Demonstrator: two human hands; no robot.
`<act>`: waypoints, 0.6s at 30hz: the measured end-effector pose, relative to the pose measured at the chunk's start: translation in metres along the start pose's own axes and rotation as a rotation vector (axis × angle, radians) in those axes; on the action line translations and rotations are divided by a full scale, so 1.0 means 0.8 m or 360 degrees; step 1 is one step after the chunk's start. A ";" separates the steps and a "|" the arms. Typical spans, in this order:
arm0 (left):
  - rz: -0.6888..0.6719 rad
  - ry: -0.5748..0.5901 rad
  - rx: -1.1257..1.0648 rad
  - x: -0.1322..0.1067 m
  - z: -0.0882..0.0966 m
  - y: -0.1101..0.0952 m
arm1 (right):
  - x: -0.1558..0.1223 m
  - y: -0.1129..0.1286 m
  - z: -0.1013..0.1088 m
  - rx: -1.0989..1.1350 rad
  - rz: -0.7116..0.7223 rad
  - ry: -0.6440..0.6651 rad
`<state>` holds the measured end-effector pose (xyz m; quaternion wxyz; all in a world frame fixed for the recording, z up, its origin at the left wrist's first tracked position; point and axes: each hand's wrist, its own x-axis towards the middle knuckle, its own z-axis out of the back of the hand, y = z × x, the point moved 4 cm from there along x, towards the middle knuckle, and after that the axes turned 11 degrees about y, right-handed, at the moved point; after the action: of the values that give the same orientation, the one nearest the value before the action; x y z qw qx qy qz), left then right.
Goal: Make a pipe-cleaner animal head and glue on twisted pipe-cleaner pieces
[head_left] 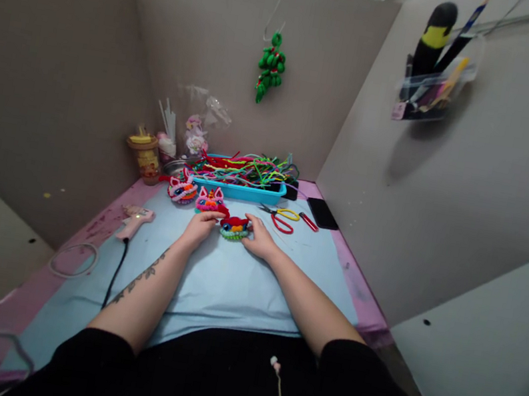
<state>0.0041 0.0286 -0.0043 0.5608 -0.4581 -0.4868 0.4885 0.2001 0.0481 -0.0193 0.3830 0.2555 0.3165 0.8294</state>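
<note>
Between my two hands sits a small fuzzy pipe-cleaner animal head (234,228), red on top, with blue eyes, orange in the middle and a light green lower edge. My right hand (260,239) grips its right side, thumb low and fingers above. At its upper left, my left hand (203,227) has its fingertips closed at a red part; the exact hold is too small to make out. Just behind my left hand is a pink and red pipe-cleaner head (210,200) with pointed ears. Another pink and orange one (182,190) rests farther left.
A blue tray (240,192) heaped with colored pipe cleaners stands behind. Yellow-and-red-handled pliers (283,221), a red cutter (309,222) and a black phone (323,213) lie right. Left are a pink glue gun (135,222) with its cord and a brown cup (147,161). Partitions enclose the table.
</note>
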 end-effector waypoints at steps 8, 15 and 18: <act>-0.0147 -0.0356 -0.0243 -0.010 0.014 -0.013 | -0.001 -0.002 0.005 0.0102 -0.0061 -0.0071; -0.0098 -0.0105 -0.0366 -0.037 -0.022 -0.034 | -0.017 0.058 0.030 0.0268 0.0158 -0.0485; -0.0132 0.0004 -0.0281 -0.045 -0.030 -0.040 | -0.018 0.082 0.018 0.0410 0.0163 -0.0407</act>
<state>0.0296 -0.0110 0.0211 0.5386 -0.4859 -0.5457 0.4195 0.1871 0.0081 0.0354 0.3416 0.4215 0.3555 0.7611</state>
